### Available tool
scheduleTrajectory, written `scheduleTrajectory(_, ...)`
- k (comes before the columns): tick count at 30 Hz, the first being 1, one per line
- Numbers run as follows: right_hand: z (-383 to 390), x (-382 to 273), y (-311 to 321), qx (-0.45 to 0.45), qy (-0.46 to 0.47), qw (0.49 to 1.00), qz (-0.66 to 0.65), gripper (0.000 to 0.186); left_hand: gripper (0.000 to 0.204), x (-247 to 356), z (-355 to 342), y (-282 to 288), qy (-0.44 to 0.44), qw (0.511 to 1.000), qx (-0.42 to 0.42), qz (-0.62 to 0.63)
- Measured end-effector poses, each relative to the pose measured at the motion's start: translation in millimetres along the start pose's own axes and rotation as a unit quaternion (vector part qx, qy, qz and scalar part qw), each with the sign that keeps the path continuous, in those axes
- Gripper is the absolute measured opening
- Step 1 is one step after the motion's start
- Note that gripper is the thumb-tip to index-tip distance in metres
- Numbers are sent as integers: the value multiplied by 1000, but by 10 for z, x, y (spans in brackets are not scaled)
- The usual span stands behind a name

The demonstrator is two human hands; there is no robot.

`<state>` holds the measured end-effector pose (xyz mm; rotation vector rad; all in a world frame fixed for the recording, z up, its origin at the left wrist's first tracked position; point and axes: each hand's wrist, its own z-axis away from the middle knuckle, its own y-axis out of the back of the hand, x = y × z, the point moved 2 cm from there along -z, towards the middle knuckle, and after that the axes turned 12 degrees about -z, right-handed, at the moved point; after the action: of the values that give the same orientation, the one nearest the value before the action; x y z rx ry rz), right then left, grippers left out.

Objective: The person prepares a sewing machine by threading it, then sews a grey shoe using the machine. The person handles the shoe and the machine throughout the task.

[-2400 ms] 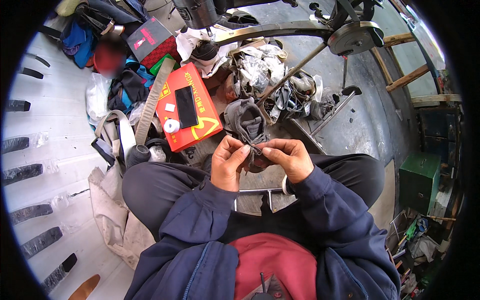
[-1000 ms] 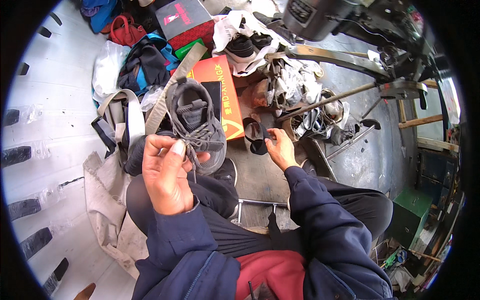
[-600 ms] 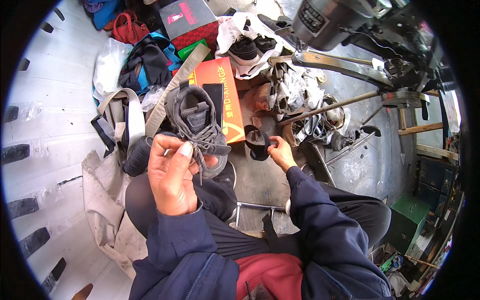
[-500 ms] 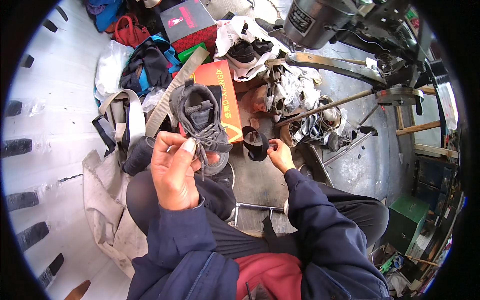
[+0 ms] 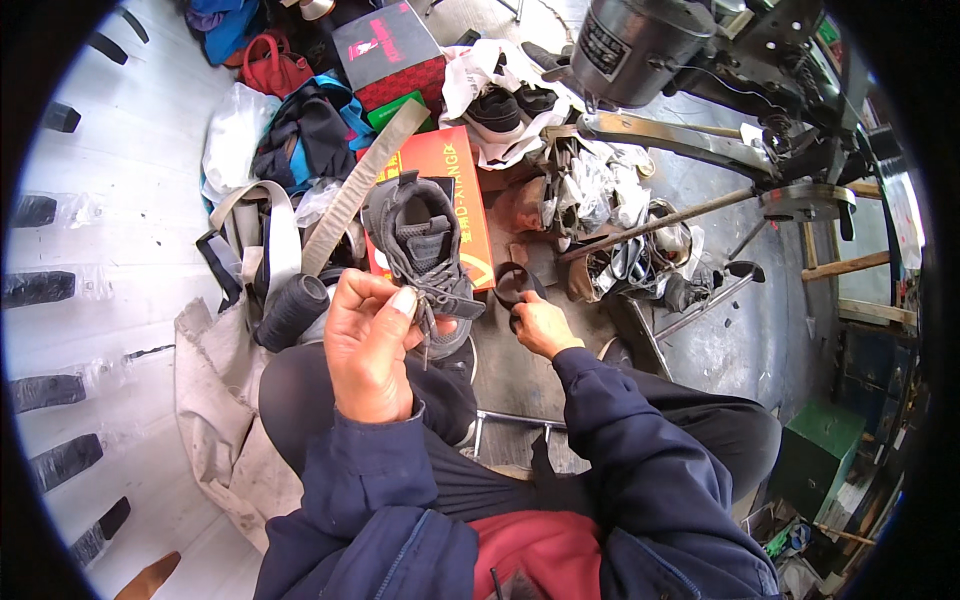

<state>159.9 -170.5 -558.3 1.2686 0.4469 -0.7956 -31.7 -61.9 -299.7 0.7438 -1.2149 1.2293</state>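
My left hand (image 5: 370, 350) pinches the laces of a grey lace-up shoe (image 5: 418, 235), which sits upright in front of it, toe toward me, over part of an orange shoebox (image 5: 468, 200) and a dark phone mostly hidden behind it. Right of the shoe, my right hand (image 5: 542, 325) has its fingers curled on a black ring-like band (image 5: 511, 282) low over the floor; its fingertips are partly hidden. A dark thread spool (image 5: 290, 312) lies left of the shoe, beside pale straps (image 5: 355, 185).
A black machine (image 5: 640, 50) with rods overhangs the upper right. Bagged shoes (image 5: 495, 112), plastic bags, cloth and another box (image 5: 385, 50) crowd the back. A white panel (image 5: 110, 310) stands left, a green metal box (image 5: 820, 450) right. A metal bar (image 5: 520, 420) crosses between my legs.
Earlier both hands were together at the laces; my right hand has since parted rightward to the black band, its fingers now more curled. The shoe has shifted left, still held by my left hand.
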Motion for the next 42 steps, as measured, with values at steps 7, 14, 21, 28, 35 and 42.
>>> scheduleTrajectory(7, 5, 130, 222, 101, -243, 881, -393, 23, 6, 41, -2, -119, 4, 999, 17, 40)
scheduleTrajectory(14, 262, -347, 1067, 16, -185, 809, -558, 49, 5, -21, 47, -130, -8, 1000, -17, 8)
scheduleTrajectory(21, 779, -1003, 1667, 53, 34, 951, -302, 44, 7, -112, 88, -232, -12, 999, -46, -19)
scheduleTrajectory(28, 1371, -1391, 2094, 163, 96, 965, -184, 26, 7, -197, 220, -346, -15, 992, -113, -48)
scheduleTrajectory(35, 1617, -1222, 2037, 84, 20, 780, -619, 27, 7, -265, 391, -480, 11, 980, -194, -43)
scheduleTrajectory(42, 1667, -1048, 1691, 100, -44, 698, -707, 26, 7, -309, 550, -725, 73, 967, -243, 23)
